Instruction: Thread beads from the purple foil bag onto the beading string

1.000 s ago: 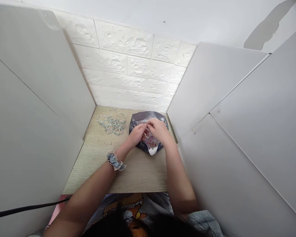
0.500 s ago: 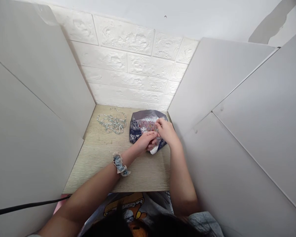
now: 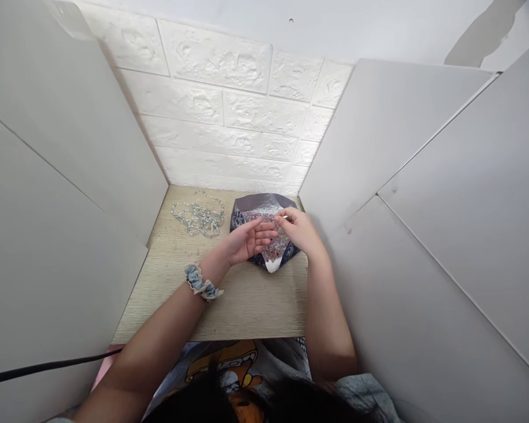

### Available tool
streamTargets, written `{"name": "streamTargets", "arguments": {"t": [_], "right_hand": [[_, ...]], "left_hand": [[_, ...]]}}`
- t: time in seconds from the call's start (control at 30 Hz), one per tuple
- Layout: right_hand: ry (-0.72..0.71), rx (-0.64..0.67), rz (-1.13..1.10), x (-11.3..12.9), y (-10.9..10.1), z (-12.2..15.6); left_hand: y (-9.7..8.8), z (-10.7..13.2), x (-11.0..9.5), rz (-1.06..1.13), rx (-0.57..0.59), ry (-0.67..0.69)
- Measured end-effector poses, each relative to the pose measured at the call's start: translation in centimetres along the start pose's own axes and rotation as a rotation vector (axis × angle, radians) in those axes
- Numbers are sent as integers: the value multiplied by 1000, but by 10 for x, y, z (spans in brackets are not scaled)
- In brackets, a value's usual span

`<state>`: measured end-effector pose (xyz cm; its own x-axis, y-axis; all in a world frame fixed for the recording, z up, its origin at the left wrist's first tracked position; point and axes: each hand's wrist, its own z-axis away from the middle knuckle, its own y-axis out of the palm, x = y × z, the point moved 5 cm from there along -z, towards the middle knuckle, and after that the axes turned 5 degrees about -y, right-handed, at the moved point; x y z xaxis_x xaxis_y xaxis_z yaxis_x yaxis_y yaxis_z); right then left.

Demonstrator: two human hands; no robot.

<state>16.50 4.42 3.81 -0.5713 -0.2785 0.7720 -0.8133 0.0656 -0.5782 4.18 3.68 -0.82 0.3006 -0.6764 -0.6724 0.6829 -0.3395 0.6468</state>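
Note:
An opened dark blue bag (image 3: 260, 201) with a silvery lining lies at the back of the wooden surface, filled with small pink and clear beads (image 3: 274, 249). Over its left part my left hand (image 3: 248, 242) is turned palm up, fingers stretched out; a tiny dark speck shows near the fingertips. My right hand (image 3: 301, 231) hovers at the bag's right side, thumb and forefinger pinched together. Whatever is between those fingers is too small to make out. A long beaded strand (image 3: 199, 220) in pale green and white lies coiled left of the bag.
White panels (image 3: 352, 147) close in on the right and the left (image 3: 83, 135). Behind the wooden surface (image 3: 247, 305) rises a white brick-pattern wall (image 3: 211, 61). A black cable (image 3: 48, 365) runs in at lower left. A blue scrunchie (image 3: 203, 284) circles my left wrist.
My left hand has drawn left and opened out from closed fingers to a flat palm, uncovering more beads. My right hand stays pinched in nearly the same place.

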Motion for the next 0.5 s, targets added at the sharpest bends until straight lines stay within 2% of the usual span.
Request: {"name": "streamTargets", "arguments": {"t": [0.17,0.27,0.37,0.5], "right_hand": [[-47,54,-1,4,5,1],[-51,-15,112,-3,6,-2],[-37,-51,274,-15,10,-7],[-37,72,304,-27,29,-12]], "left_hand": [[-15,6,-17,-293,-151,74],[-23,7,-23,-405,-275,150],[-28,6,-27,-441,-362,228],[-31,6,-31,-412,-402,320]]}}
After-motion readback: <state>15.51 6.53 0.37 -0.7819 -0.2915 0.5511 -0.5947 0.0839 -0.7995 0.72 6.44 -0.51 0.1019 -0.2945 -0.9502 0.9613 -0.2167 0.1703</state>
